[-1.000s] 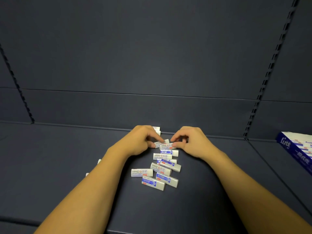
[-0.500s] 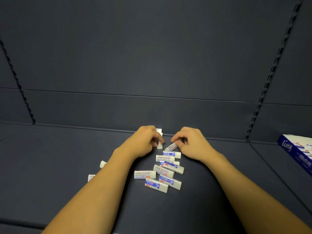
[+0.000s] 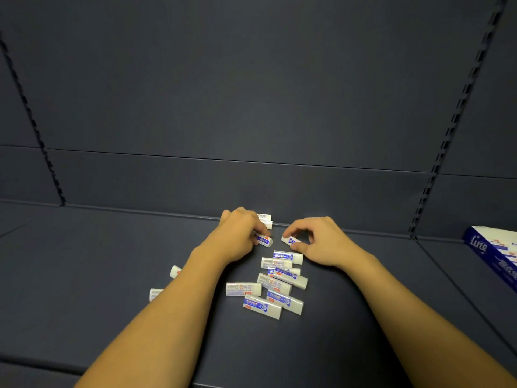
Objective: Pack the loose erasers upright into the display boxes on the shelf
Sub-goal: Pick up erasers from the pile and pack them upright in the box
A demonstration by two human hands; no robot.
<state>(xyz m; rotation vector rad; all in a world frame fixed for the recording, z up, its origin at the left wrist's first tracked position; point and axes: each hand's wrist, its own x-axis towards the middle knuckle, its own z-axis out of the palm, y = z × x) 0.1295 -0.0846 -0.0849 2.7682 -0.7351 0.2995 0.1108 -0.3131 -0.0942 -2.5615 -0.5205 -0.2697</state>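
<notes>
Several white erasers with blue sleeves lie flat in a loose pile (image 3: 275, 287) on the dark shelf. My left hand (image 3: 237, 236) pinches one eraser (image 3: 264, 240) just above the pile's far end. My right hand (image 3: 319, 239) pinches another eraser (image 3: 291, 241) a little to the right of it. The two held erasers are apart, each tilted. Behind my left hand two more erasers (image 3: 265, 220) sit against the back wall. A blue and white display box (image 3: 495, 253) stands at the far right edge, partly cut off.
Two stray erasers (image 3: 174, 271) (image 3: 155, 294) lie left of my left forearm, partly hidden by it. The shelf's back wall (image 3: 251, 186) rises just behind the hands. Slotted uprights run up at left (image 3: 30, 119) and right (image 3: 453, 119).
Both hands have drawn slightly apart, each carrying its own eraser; a second ago the fingertips met over the same spot at the pile's far end.
</notes>
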